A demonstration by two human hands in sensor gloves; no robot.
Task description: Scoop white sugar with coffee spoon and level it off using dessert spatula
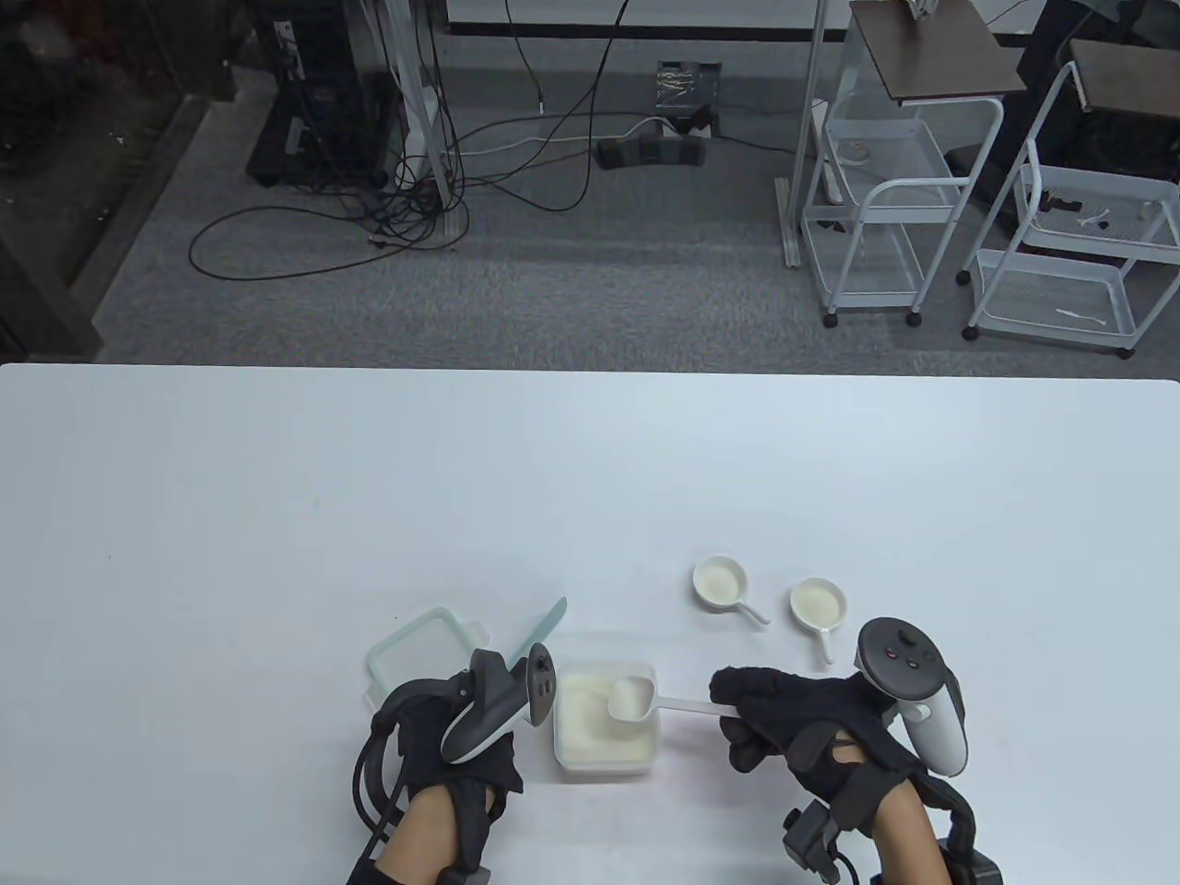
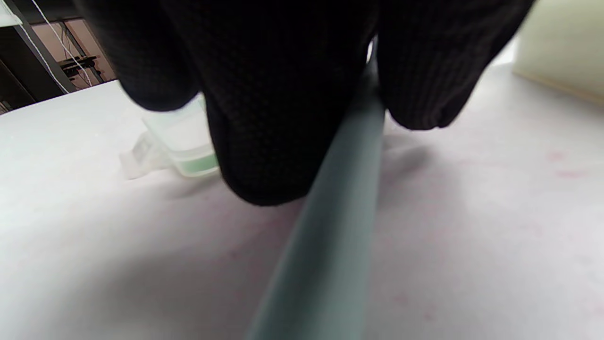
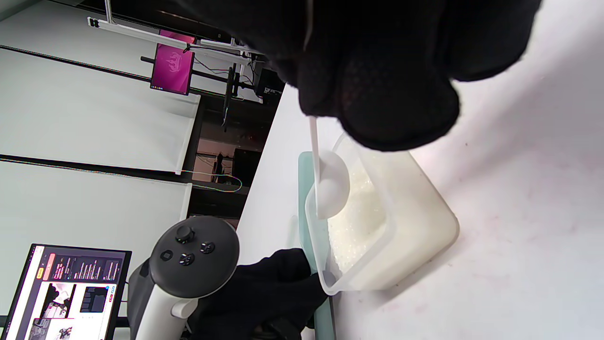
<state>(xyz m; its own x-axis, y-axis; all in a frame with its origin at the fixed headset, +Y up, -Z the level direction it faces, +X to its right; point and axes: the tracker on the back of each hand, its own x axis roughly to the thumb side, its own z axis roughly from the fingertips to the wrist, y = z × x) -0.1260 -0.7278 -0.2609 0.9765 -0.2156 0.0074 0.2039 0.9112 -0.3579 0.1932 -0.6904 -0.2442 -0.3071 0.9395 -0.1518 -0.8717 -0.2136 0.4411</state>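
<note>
The right hand [image 1: 793,724] pinches the white plastic coffee spoon [image 1: 645,701] by its handle end, bowl over the square clear tub of white sugar [image 1: 604,728]. The left hand [image 1: 452,728], just beside that tub, grips the teal dessert spatula [image 1: 539,631]. The loose grains likely spill easily, so the light, stiff spoon should stay level.

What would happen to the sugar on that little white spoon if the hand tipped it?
The sugar looks like loose grains, so it would probably slide off and spill. The coffee spoon has a shallow bowl and a thin handle, so it likely wobbles easily in the right hand. Over the container, spills would mostly fall back in.
</note>
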